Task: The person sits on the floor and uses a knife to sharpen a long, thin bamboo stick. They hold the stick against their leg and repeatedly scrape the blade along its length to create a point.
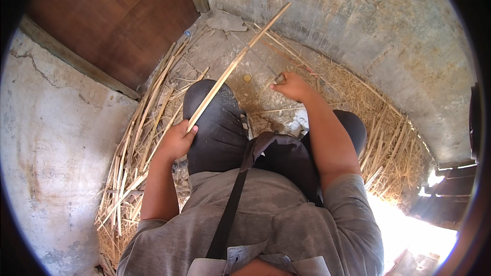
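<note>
My left hand (177, 140) is closed around the lower end of a long, pale bamboo strip (238, 63). The strip slants up and to the right across my left knee, its far tip near the wall. In front of my right thigh, my right hand (294, 88) is closed on what looks like a knife (279, 78). Its grip is mostly hidden by my fingers, and a thin, dark line like a blade runs from it toward the far left. The knife is apart from the strip.
Long split strips (134, 145) lie in a pile at my left. Shavings and more strips (381, 122) heap along the right wall (353, 25). A brown door panel (117, 15) stands at far left, and a flat stone (226, 21) lies in the far corner.
</note>
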`<state>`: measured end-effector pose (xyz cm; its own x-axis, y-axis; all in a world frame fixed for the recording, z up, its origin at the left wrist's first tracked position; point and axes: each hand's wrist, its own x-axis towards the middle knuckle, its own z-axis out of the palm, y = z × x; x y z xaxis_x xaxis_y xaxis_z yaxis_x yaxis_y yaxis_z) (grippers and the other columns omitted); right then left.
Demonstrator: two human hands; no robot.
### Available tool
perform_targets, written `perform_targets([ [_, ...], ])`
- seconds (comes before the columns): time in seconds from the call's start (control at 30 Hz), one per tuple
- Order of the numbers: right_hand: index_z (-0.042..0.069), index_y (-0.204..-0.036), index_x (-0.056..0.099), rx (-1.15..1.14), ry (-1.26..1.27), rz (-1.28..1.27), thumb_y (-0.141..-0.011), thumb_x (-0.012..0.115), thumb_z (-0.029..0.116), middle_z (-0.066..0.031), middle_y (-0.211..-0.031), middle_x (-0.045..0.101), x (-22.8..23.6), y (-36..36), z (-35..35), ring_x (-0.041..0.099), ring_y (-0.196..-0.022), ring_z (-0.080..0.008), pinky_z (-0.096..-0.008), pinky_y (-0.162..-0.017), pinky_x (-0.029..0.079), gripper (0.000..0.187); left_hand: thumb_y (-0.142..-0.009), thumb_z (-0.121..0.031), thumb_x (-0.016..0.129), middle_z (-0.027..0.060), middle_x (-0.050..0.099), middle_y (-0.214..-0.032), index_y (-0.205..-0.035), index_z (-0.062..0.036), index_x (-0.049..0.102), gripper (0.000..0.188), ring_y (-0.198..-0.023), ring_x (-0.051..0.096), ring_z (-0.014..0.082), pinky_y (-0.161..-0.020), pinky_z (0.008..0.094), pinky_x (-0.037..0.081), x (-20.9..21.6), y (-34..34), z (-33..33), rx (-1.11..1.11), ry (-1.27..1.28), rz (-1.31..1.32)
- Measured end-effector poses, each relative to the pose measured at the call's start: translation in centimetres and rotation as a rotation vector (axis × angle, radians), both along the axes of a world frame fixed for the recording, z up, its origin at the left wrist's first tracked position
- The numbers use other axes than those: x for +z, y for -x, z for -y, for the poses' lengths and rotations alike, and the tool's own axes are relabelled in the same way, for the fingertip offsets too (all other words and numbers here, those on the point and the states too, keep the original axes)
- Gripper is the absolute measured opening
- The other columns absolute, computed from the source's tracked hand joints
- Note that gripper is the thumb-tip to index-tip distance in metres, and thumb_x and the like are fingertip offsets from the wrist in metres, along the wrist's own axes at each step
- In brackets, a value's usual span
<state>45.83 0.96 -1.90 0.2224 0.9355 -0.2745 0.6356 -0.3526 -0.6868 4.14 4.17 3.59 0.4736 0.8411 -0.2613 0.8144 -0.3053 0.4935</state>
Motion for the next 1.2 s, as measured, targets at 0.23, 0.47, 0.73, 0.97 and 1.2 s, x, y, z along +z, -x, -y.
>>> perform_targets([
  [0.23, -0.004, -0.117, 0.067, 0.128, -0.031, 0.041, -0.081, 0.079, 0.042, -0.0240, -0.101, 0.072, 1.2, 1.5, 0.4, 0.068, -0.098, -0.0412, -0.0465, -0.085, 0.052, 0.060, -0.102, -0.038, 0.057, 0.0246, 0.065, -0.086, -0.095, -0.0016, 0.057, 0.037, -0.083, 0.063, 0.0427, -0.077, 0.0474, 0.048, -0.2, 0.0, 0.1, 0.011, -0.001, 0.026],
  [0.47, -0.001, -0.114, 0.069, 0.226, -0.053, 0.135, -0.079, 0.079, 0.044, -0.0252, -0.107, 0.071, 1.5, 1.1, 0.1, 0.066, -0.105, -0.0423, -0.0468, -0.091, 0.052, 0.057, -0.102, -0.037, 0.058, 0.0241, 0.066, -0.087, -0.097, -0.0017, 0.059, 0.036, -0.083, 0.063, 0.0426, -0.077, 0.0475, 0.048, -0.4, 0.1, 0.1, -0.002, -0.017, 0.044],
  [0.73, -0.004, -0.117, 0.068, -0.005, -0.055, 0.086, -0.080, 0.078, 0.045, -0.0262, -0.111, 0.070, 0.4, -0.6, 0.2, 0.066, -0.107, -0.0408, -0.0474, -0.092, 0.051, 0.062, -0.102, -0.036, 0.058, 0.0242, 0.066, -0.087, -0.098, -0.0019, 0.060, 0.035, -0.084, 0.064, 0.0422, -0.077, 0.0469, 0.049, -0.4, 0.0, 0.3, 0.014, -0.012, 0.050],
  [0.97, -0.001, -0.119, 0.068, 0.216, -0.027, 0.133, -0.080, 0.078, 0.042, -0.0253, -0.115, 0.069, 2.4, 1.8, 0.5, 0.065, -0.111, -0.0413, -0.0463, -0.094, 0.050, 0.059, -0.102, -0.037, 0.058, 0.0248, 0.066, -0.089, -0.098, -0.0012, 0.060, 0.036, -0.085, 0.064, 0.0431, -0.078, 0.0475, 0.049, -0.6, 0.1, 0.2, 0.026, -0.013, 0.043],
  [1.2, 0.003, -0.116, 0.069, 0.313, -0.051, 0.209, -0.080, 0.078, 0.044, -0.0229, -0.110, 0.070, 2.1, 2.3, 0.0, 0.065, -0.108, -0.0405, -0.0458, -0.093, 0.051, 0.055, -0.103, -0.038, 0.057, 0.0255, 0.066, -0.087, -0.100, -0.0005, 0.060, 0.037, -0.084, 0.064, 0.0440, -0.078, 0.0476, 0.049, -0.2, 0.0, 0.4, 0.014, -0.009, 0.062],
])
